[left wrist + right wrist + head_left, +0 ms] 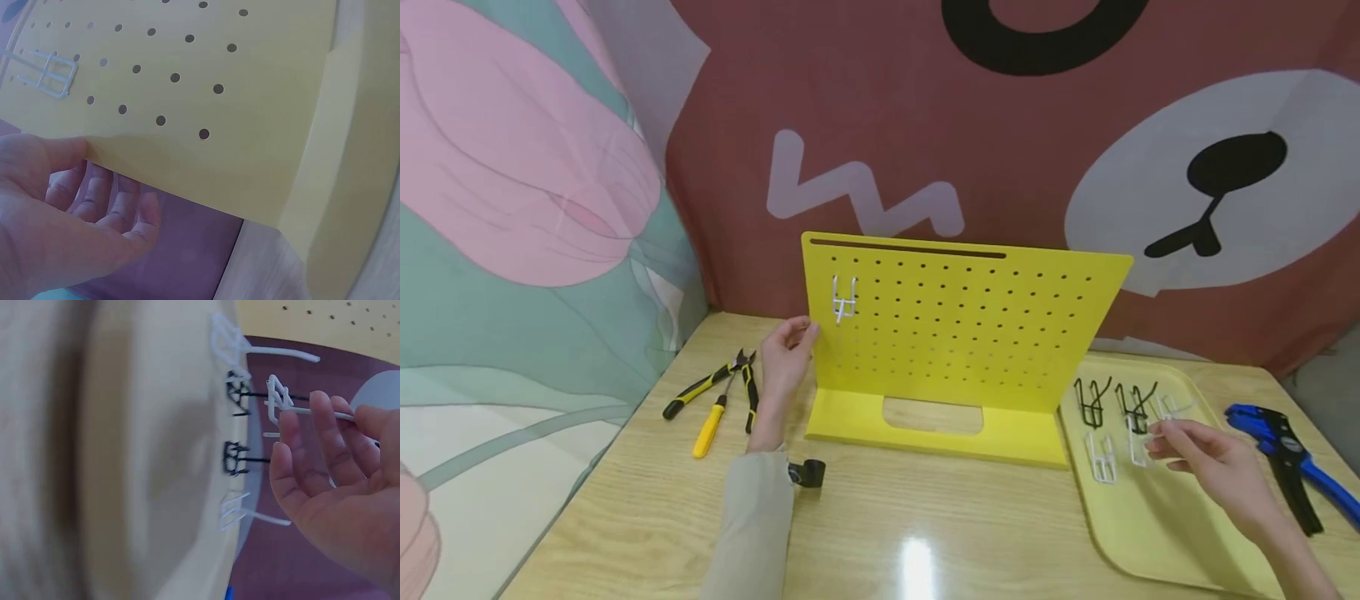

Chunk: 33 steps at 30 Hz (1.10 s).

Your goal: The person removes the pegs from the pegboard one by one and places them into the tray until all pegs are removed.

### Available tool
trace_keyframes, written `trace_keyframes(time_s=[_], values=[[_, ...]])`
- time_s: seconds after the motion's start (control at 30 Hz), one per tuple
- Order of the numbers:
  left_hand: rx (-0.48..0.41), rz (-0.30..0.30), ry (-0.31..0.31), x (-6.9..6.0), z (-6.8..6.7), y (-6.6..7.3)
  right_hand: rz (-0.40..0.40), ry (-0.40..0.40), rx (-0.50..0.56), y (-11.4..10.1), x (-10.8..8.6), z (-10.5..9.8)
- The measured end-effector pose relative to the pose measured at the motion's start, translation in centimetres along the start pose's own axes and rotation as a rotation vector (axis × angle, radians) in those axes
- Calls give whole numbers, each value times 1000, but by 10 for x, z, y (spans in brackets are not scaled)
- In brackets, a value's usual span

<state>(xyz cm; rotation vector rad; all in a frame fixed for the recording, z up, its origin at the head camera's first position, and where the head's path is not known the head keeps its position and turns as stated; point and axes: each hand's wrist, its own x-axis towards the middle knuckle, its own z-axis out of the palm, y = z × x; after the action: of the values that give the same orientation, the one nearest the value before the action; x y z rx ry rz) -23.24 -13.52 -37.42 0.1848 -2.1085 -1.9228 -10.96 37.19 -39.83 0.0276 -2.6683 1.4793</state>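
Observation:
A yellow pegboard (887, 379) stands upright on its base. My left hand (786, 362) grips its left edge; in the left wrist view the thumb (67, 153) lies on the front face and the other fingers are curled behind the edge. One white wire hook (844, 312) is on the board's upper left. On the right, my right hand (1217, 467) pinches another white wire hook (273, 403) by its long prong, above the tray (1157, 533). Black wire hooks (1092, 408) and two more white hooks (1103, 460) lie in the tray near that hand.
Left of the board lie cutting pliers (749, 392) with black and yellow handles and a screwdriver (707, 432) with a yellow handle. A blue and black wire stripper (1288, 450) is at the tray's right. A patterned cloth (880, 100) hangs behind the wooden table (850, 533).

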Motion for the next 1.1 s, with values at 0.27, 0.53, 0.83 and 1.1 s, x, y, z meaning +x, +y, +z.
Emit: trace_keyframes(time_s=[0.27, 0.53, 0.83, 1.1], values=[[-2, -20, -2, 0, 1, -1, 85, -54, -53, 20, -6, -3], [-14, -28, -11, 0, 0, 0, 106, -114, -28, 28, -9, -11], [-15, -18, -2, 0, -2, -2, 91, -133, 66, 35, -10, -9], [-12, -18, -7, -1, 0, -1, 77, -157, 74, 28, -10, -11]])
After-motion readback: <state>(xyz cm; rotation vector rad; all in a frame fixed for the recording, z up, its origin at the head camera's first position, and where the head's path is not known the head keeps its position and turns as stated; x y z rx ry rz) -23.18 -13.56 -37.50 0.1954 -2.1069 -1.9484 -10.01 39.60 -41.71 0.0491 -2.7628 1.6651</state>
